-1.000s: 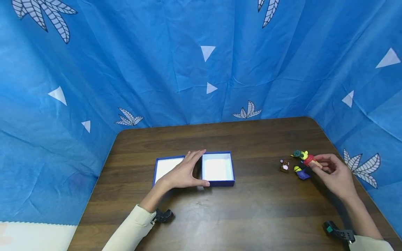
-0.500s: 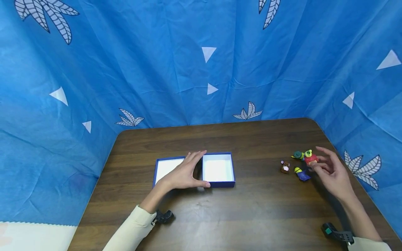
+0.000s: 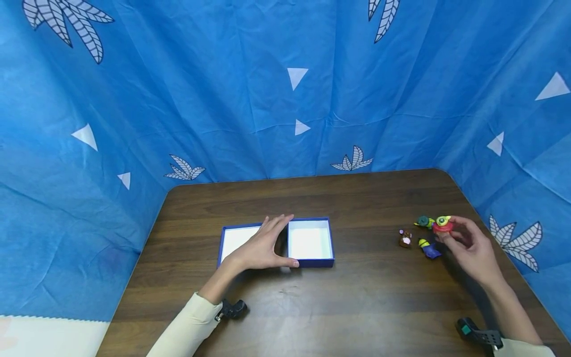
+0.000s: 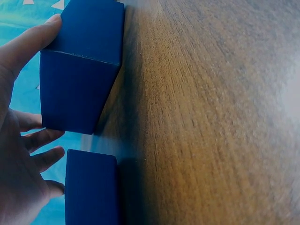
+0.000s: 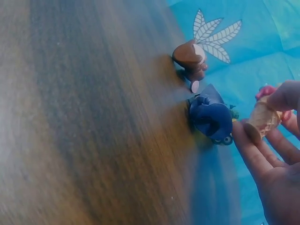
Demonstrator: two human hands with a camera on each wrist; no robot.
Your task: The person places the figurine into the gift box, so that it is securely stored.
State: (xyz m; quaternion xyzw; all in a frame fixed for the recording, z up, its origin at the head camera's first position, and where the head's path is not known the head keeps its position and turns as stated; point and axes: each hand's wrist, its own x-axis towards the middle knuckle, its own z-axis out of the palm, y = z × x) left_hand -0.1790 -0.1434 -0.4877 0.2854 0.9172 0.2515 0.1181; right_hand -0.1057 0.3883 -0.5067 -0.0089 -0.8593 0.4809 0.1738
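In the head view my left hand (image 3: 260,245) spans the left side of an open blue box (image 3: 311,263) with a white inside. Its thumb lies on the front wall and a fingertip reaches the back corner. Over on the right, my right hand (image 3: 477,253) pinches a toy figure (image 3: 442,227) with a yellow top, red middle and, in the right wrist view, a waffle-cone base (image 5: 265,118). A blue-and-yellow figure (image 3: 429,249), a brown figure (image 3: 405,239) and a green-and-yellow figure (image 3: 424,221) are close by. Whether the held figure touches the green one I cannot tell.
A second shallow blue box part (image 3: 236,238), white inside, lies left of the box, partly under my left hand. Brown wooden table (image 3: 357,307) extends around them. A blue patterned cloth (image 3: 250,99) hangs along its back and sides.
The cone-based figure has turned in my right fingers from lying tilted to standing more upright, its yellow top now facing the camera. My left hand and the box have stayed put.
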